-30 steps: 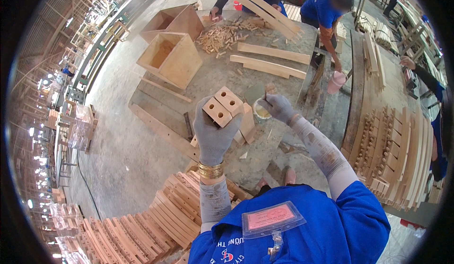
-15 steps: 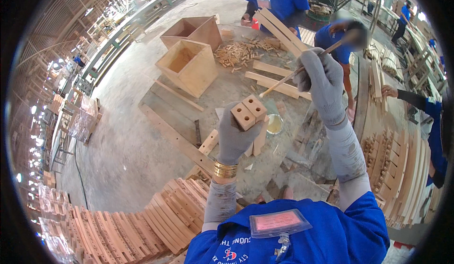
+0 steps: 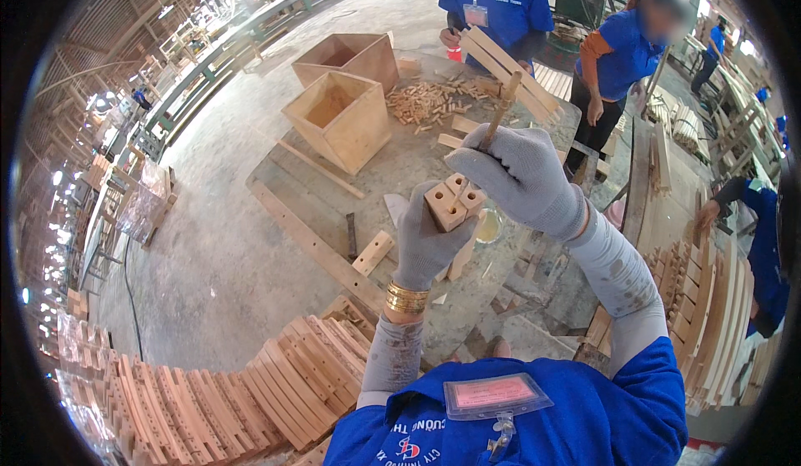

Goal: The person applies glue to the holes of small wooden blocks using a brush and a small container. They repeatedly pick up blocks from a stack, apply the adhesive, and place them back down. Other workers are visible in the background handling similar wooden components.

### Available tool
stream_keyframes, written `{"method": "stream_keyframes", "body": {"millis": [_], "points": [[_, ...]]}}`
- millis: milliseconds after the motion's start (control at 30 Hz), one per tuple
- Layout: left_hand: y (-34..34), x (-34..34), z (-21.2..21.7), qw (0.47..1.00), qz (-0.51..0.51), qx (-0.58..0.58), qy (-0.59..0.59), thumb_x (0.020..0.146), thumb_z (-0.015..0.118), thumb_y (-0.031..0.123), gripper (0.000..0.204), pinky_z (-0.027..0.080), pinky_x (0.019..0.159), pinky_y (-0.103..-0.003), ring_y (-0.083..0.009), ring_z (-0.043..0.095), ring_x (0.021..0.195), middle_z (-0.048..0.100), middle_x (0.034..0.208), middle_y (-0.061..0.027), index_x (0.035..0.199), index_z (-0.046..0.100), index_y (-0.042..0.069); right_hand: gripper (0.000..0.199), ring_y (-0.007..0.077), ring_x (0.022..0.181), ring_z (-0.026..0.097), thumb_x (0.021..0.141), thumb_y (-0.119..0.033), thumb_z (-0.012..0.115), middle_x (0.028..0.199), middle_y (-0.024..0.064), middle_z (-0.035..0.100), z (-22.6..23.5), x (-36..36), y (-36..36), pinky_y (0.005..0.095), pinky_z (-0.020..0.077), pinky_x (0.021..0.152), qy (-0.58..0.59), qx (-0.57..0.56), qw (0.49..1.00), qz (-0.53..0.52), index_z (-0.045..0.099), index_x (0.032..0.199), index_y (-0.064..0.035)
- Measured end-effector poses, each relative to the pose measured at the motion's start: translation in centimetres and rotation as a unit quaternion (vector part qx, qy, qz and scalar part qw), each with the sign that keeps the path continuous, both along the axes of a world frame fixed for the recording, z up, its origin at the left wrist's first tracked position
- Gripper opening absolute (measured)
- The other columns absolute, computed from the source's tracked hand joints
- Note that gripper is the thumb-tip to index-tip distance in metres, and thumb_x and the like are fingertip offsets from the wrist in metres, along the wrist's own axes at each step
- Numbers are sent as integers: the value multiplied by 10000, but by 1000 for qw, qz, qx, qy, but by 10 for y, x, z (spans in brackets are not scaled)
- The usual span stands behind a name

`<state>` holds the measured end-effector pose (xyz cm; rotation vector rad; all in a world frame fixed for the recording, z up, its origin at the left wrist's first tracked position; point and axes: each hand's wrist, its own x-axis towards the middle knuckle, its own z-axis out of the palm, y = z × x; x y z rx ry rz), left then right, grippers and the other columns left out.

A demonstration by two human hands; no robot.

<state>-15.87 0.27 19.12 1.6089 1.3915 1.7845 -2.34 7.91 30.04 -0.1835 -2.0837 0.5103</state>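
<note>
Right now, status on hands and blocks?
Left hand grips drilled wooden blocks. Right hand holds thin stick, tip down at blocks. No obstruction visible there.

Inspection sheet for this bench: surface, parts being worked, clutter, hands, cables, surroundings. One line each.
Surface: grey tabletop, blotchy.
Job's things: drilled wooden blocks, holes facing up; thin stick, lower end at the holes; round container beside them, pale contents, partly hidden.
Clutter: loose pile of dowels, two open wooden boxes, loose drilled piece, dark bar.
Hands: both gloved; left hand holds the blocks, right hand grips the stick.
Cables: dark cable or hose on the floor at left; on the tabletop, nothing seen.
Surroundings: stacked slats at lower left, co-workers in blue shirts beyond and at right.
</note>
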Motion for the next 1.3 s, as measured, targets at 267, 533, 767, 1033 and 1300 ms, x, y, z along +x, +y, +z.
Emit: {"method": "stream_keyframes", "body": {"millis": [267, 533, 767, 1033, 1300], "points": [[-3, -1, 0, 999, 15, -32, 18, 702, 793, 139, 470, 519, 702, -277, -118, 608, 795, 627, 935, -63, 1067, 518, 28, 237, 229, 470, 567, 859, -200, 642, 553, 119, 533, 4, -1, -8, 307, 411, 440, -2, -45, 998, -41, 584, 742, -3], [17, -12, -37, 994, -81, 14, -70, 784, 698, 58, 332, 520, 744, -252, -134, 602, 855, 622, 964, -39, 1071, 534, 23, 218, 28, 499, 517, 939, -195, 528, 645, 21, 588, 10, 43, -12, 188, 394, 438, 168, -331, 925, -79, 620, 909, 0], [-19, -69, -23, 981, 140, 43, -131, 721, 753, 153, 476, 491, 849, -339, -198, 581, 930, 572, 1053, -100, 1121, 544, 4, 219, 76, 700, 585, 917, -145, 576, 875, 22, 629, -106, 111, -2, 232, 480, 611, 144, -329, 929, -86, 561, 1106, -36], [-25, -91, -5, 917, 153, 48, -366, 900, 527, 369, 470, 482, 880, -384, -262, 532, 1089, 512, 1198, -134, 1241, 476, 49, 807, 200, 1253, 414, 737, -248, 791, 1370, 97, 403, -170, 163, -22, 347, 350, 1026, 239, -384, 890, 52, 300, 1357, -90], [-21, -68, -134, 929, 53, -63, -362, 939, 462, 349, 529, 435, 960, -427, -273, 451, 1233, 392, 1394, -142, 1370, 364, 59, 886, 185, 1188, 455, 607, -266, 872, 1283, 97, 458, -87, 134, -34, 344, 397, 987, 269, -311, 904, 119, 363, 1303, -60]]}}
